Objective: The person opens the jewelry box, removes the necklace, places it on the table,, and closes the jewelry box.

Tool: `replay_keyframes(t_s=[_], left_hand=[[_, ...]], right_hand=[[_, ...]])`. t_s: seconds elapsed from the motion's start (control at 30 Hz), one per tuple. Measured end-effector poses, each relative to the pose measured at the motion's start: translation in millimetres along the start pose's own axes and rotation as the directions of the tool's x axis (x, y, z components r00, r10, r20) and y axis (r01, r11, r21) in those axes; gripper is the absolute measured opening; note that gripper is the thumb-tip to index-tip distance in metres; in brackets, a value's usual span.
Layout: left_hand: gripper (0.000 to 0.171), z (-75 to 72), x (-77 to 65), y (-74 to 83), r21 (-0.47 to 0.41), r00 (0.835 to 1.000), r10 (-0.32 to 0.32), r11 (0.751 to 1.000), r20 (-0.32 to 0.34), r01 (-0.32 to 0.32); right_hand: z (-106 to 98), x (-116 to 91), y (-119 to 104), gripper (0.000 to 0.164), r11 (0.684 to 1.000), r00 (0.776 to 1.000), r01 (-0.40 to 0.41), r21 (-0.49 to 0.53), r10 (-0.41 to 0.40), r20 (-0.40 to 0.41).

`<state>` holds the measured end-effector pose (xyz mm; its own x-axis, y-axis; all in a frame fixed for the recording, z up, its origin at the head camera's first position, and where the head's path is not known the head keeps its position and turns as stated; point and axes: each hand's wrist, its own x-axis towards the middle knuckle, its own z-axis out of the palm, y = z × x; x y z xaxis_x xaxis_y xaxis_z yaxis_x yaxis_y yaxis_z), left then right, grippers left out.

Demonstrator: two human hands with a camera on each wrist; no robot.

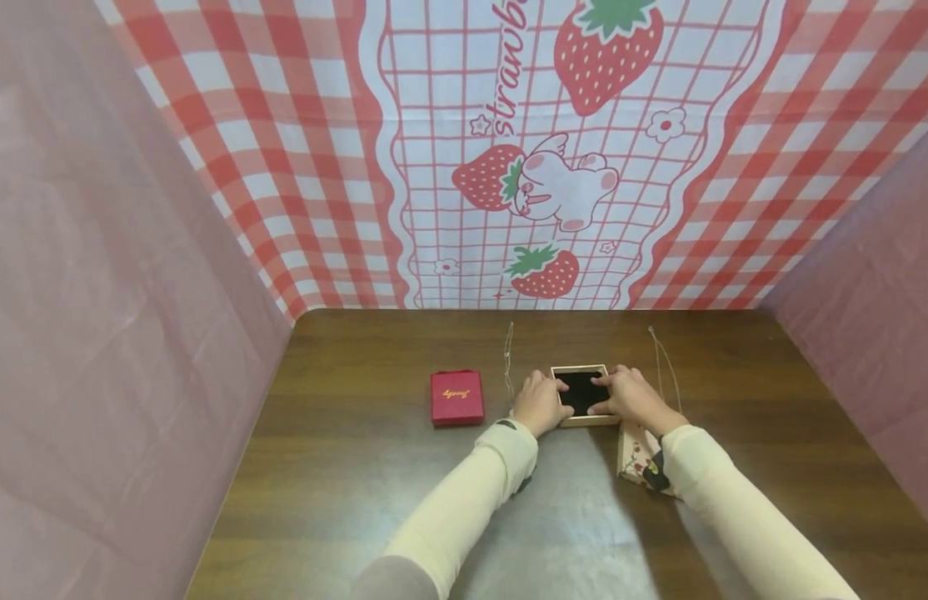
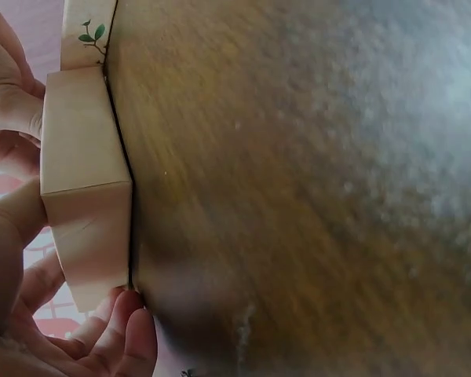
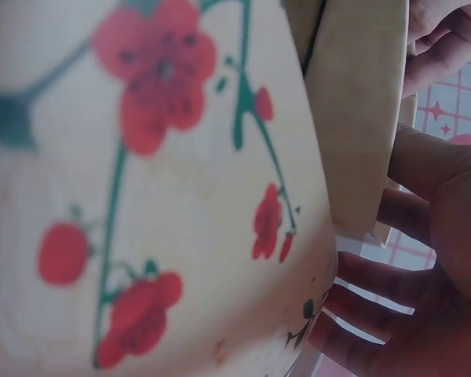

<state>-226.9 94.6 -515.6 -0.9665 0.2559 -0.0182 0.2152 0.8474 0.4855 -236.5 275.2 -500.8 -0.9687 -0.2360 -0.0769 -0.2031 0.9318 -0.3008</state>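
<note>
A small cream box base [image 1: 588, 422] with a black pad [image 1: 581, 393] inside stands in the middle of the table. My left hand [image 1: 541, 404] holds its left side, with the thumb at the rim and fingertips low on the outer wall. On the opposite side my right hand [image 1: 635, 400] grips the wall, thumb reaching over the rim above the pad. A cream box lid [image 3: 165, 196] with red flowers lies near the base's right front corner, partly hidden under the right wrist. In the left wrist view, the base's plain wall [image 2: 86, 133] meets the tabletop.
To the left sits a red box [image 1: 456, 397] with gold lettering. A thin chain necklace [image 1: 508, 354] lies between it and the base; another chain necklace [image 1: 668, 367] lies behind the right hand. A strawberry-print cloth [image 1: 539, 183] hangs behind the wooden table [image 1: 344, 467].
</note>
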Motion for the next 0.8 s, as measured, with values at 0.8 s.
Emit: replay_keyframes(t_s=[0.8], left_hand=[[0.040, -5.2, 2.0, -13.2, -0.104, 0.994, 0.112, 0.988, -0.004, -0.111]], right_hand=[[-3.9, -0.9, -2.6, 0.060, 0.998, 0.999, 0.046, -0.037, -0.045, 0.020]])
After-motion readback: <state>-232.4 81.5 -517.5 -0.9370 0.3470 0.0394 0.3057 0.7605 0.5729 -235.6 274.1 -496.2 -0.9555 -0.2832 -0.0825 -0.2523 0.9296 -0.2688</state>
